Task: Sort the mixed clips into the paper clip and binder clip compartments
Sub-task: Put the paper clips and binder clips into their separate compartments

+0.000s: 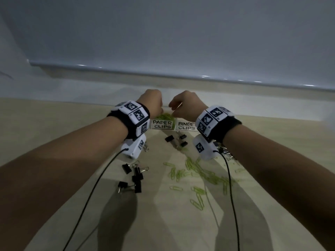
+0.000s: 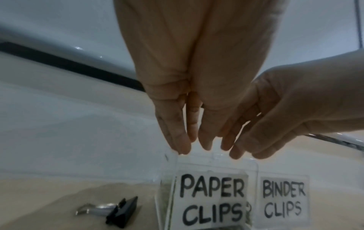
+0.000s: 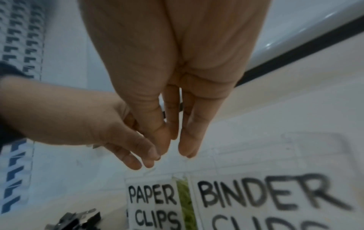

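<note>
A clear box holds two compartments: one labelled PAPER CLIPS (image 1: 161, 124) (image 2: 211, 197) (image 3: 153, 207), with green paper clips (image 1: 164, 116) piled inside, and one labelled BINDER CLIPS (image 1: 186, 125) (image 2: 283, 200) (image 3: 265, 196). My left hand (image 1: 154, 104) (image 2: 195, 140) and right hand (image 1: 183, 105) (image 3: 177, 140) hover close together above the paper clip compartment. Their fingers point straight down, and nothing shows between them. Loose green paper clips (image 1: 199, 174) lie on the table at the right. Black binder clips (image 1: 135, 176) (image 2: 118, 210) (image 3: 78, 219) lie at the left, and more (image 1: 176, 139) lie in front of the box.
The box stands at the far edge of the beige table (image 1: 54, 115), close to a white wall with a ledge (image 1: 163, 73). Black cables (image 1: 101, 178) trail from both wrist cameras over the table. More binder clips (image 1: 224, 151) lie under my right wrist.
</note>
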### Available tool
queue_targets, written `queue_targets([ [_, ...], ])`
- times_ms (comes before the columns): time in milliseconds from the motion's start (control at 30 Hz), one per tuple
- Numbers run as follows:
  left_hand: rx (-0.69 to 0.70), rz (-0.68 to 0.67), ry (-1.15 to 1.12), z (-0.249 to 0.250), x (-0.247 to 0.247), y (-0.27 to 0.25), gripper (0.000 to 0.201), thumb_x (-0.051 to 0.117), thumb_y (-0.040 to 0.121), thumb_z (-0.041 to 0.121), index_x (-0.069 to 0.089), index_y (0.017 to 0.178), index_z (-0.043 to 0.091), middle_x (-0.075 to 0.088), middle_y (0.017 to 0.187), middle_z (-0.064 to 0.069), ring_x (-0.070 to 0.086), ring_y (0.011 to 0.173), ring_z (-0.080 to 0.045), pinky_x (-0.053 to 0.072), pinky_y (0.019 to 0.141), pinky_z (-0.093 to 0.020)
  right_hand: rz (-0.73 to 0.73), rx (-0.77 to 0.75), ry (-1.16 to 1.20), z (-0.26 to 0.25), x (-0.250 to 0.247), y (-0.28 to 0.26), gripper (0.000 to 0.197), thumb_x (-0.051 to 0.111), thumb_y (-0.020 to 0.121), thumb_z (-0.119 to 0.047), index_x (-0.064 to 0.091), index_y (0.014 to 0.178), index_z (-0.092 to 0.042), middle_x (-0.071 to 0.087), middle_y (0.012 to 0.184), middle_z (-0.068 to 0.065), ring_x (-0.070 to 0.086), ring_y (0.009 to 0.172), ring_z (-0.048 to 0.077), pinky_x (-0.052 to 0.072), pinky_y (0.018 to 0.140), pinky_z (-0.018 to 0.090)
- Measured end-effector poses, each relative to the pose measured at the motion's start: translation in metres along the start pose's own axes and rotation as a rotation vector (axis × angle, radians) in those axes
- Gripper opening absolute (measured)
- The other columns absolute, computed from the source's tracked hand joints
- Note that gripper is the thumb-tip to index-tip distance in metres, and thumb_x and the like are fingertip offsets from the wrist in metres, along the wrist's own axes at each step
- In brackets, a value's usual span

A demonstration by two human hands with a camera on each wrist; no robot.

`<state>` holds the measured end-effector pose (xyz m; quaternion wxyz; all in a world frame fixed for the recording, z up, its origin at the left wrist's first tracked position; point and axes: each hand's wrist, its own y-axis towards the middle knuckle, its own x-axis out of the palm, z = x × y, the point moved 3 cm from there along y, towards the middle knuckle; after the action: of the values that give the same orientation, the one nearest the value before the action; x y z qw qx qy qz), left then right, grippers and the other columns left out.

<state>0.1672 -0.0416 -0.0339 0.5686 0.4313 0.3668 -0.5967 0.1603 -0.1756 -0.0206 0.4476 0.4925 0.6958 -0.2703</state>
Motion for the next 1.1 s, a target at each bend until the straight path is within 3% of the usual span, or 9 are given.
queue_targets([
  [100,0.108,0.018,-0.031,0.006,-0.007,-0.034,0.013,0.067,0.084,0.013,0.069,0.096,0.009,0.066,0.101,-0.008,0.062,0.089,-0.023,0.05,0.081,-0.031,0.004,-0.026,-0.002,0.015,-0.015,-0.029,0.021,0.069,0.077,-0.003,0.074,0.096,-0.011,0.071,0.09,0.003,0.065,0.076,0.011,0.055,0.077,0.023],
  [200,0.203,-0.245,-0.018,0.017,0.012,-0.084,0.018,0.073,0.081,0.021,0.068,0.098,0.015,0.065,0.096,0.001,0.061,0.085,-0.014,0.05,0.076,-0.025,-0.188,-0.03,-0.076,0.035,-0.012,-0.067,0.018,0.067,0.08,-0.005,0.075,0.094,-0.012,0.07,0.082,-0.001,0.06,0.067,0.004,0.052,0.068,0.018],
  [300,0.277,-0.433,0.058,0.03,0.037,-0.112,0.019,0.065,0.086,0.02,0.065,0.103,0.011,0.062,0.102,-0.003,0.06,0.091,-0.019,0.047,0.076,-0.028,-0.351,-0.08,-0.213,0.042,0.008,-0.092,0.019,0.062,0.083,-0.006,0.075,0.096,-0.012,0.072,0.095,0.004,0.061,0.078,0.011,0.049,0.075,0.023],
  [367,0.336,-0.418,0.145,0.041,0.049,-0.114,0.02,0.058,0.09,0.016,0.062,0.108,0.008,0.054,0.108,-0.008,0.055,0.094,-0.025,0.041,0.074,-0.031,-0.378,-0.104,-0.276,0.039,0.018,-0.101,0.025,0.054,0.085,-0.004,0.075,0.095,-0.014,0.07,0.099,0.004,0.062,0.085,0.018,0.051,0.08,0.029],
  [500,0.346,-0.391,0.331,0.052,0.064,-0.112,0.032,0.051,0.095,0.022,0.055,0.125,0.011,0.037,0.136,-0.01,0.042,0.117,-0.031,0.043,0.093,-0.04,-0.356,-0.14,-0.308,0.034,0.025,-0.119,0.04,0.045,0.084,0.003,0.073,0.102,-0.018,0.061,0.101,0.009,0.06,0.09,0.028,0.052,0.081,0.041],
  [700,0.396,-0.418,0.331,0.051,0.064,-0.132,0.027,0.049,0.096,0.025,0.06,0.119,0.015,0.042,0.123,-0.005,0.039,0.118,-0.028,0.045,0.092,-0.039,-0.422,-0.236,-0.315,0.043,0.025,-0.16,0.032,0.049,0.088,-0.002,0.071,0.105,-0.016,0.059,0.104,0.01,0.059,0.093,0.029,0.05,0.082,0.04],
  [867,0.303,-0.475,0.271,0.031,0.054,-0.158,0.076,0.066,0.063,0.07,0.046,0.116,0.019,0.038,0.105,0.002,0.044,0.088,-0.016,0.042,0.072,-0.032,-0.334,-0.009,-0.28,0.08,-0.011,-0.179,0.039,0.071,0.08,-0.024,0.063,0.117,-0.016,0.062,0.111,0.004,0.058,0.091,0.016,0.049,0.078,0.027],
  [967,0.207,-0.494,0.288,0.031,0.058,-0.165,0.101,0.073,0.053,0.07,0.036,0.132,0.019,0.039,0.115,0.0,0.047,0.097,-0.017,0.048,0.083,-0.034,-0.453,0.176,-0.348,0.095,-0.012,-0.19,0.069,0.083,0.063,-0.043,0.053,0.119,-0.016,0.059,0.112,0.0,0.053,0.092,0.017,0.044,0.077,0.026],
  [1100,0.211,-0.447,0.243,0.05,0.063,-0.155,0.086,0.08,0.059,0.057,0.045,0.127,0.017,0.045,0.119,-0.002,0.052,0.1,-0.019,0.049,0.087,-0.036,-0.413,0.2,-0.299,0.082,0.002,-0.185,0.071,0.086,0.059,-0.042,0.054,0.116,-0.014,0.056,0.102,-0.001,0.051,0.09,0.017,0.041,0.074,0.026],
])
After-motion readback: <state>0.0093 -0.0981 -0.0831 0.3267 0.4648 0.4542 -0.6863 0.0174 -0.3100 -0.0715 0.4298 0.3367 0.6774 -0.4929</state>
